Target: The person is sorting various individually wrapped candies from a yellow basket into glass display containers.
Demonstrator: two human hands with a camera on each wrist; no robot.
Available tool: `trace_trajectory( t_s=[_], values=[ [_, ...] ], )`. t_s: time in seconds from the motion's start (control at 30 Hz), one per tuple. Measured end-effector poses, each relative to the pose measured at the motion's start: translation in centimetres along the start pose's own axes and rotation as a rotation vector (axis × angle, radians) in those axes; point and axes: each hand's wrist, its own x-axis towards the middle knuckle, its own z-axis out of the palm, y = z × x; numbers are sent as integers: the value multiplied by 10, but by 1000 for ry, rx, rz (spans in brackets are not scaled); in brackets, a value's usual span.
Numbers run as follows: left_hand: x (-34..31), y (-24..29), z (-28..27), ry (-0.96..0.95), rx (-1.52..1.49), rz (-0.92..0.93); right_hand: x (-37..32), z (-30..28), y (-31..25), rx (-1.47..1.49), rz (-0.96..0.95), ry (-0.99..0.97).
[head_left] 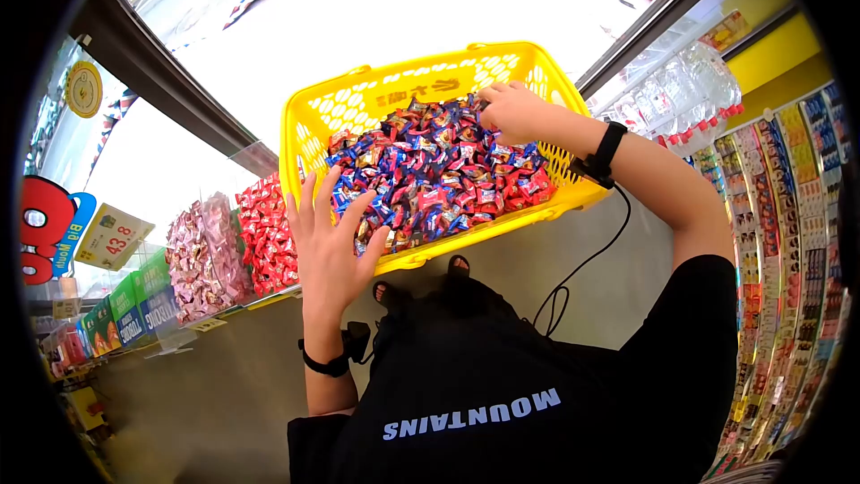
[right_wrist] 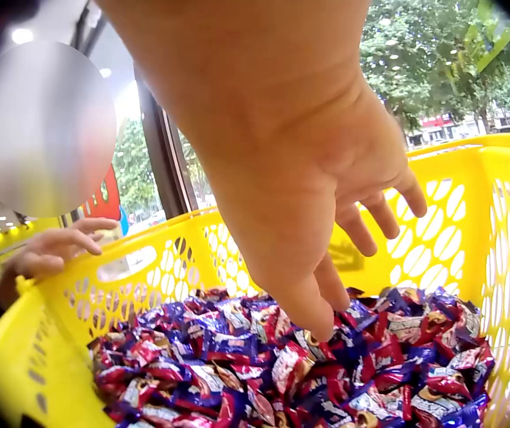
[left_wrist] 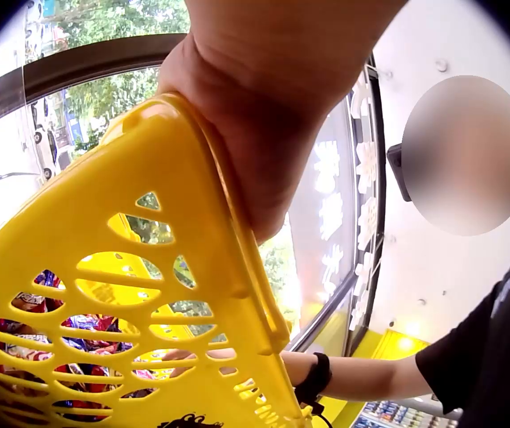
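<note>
A yellow basket [head_left: 296, 148] holds a heap of small wrapped candies [head_left: 430, 179], mostly blue and red. My left hand [head_left: 331, 242] rests at the basket's near left corner with its fingers spread; in the left wrist view that hand [left_wrist: 246, 152] lies against the rim. Inside the basket, toward its far right side, my right hand [head_left: 518, 115] is low over the candies. From the right wrist, the hand [right_wrist: 299, 196] shows its fingers apart and loosely bent, the thumb close above the candies [right_wrist: 228, 348]. Whether a fingertip touches one, I cannot tell.
Bags of red candies [head_left: 267, 233] and pink candies [head_left: 206, 260] stand left of the basket, beside boxes [head_left: 134, 305] and a price sign [head_left: 115, 237]. Clear bottles [head_left: 676, 94] and racks of small packets [head_left: 788, 242] are at the right. A cable [head_left: 587, 260] hangs from the right wrist.
</note>
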Motion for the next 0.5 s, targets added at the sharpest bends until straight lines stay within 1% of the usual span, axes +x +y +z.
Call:
trace_trajectory(
  t_s=[0.1,0.13,0.23,0.27,0.37,0.47,0.5],
  values=[
    [-1,0,-1,-10,-12,-8,-7,7,-6,-4,-141,-185],
    [-1,0,-1,-13,-16,-11,-7,11,-11,-4,-132,-278],
    [-1,-1,-1,-11,-28,-5,-14,15,-23,73,-105,-443],
    [0,-1,0,-9,-29,-9,-11,14,-27,80,-112,-532],
    [0,-1,0,-4,-34,-15,-7,17,-36,-27,-108,-549],
    [-1,-2,1,-2,-46,-17,-3,22,-43,-73,-77,-530],
    [-1,-3,1,-4,-47,-16,0,34,-40,-99,-83,-462]
  ],
)
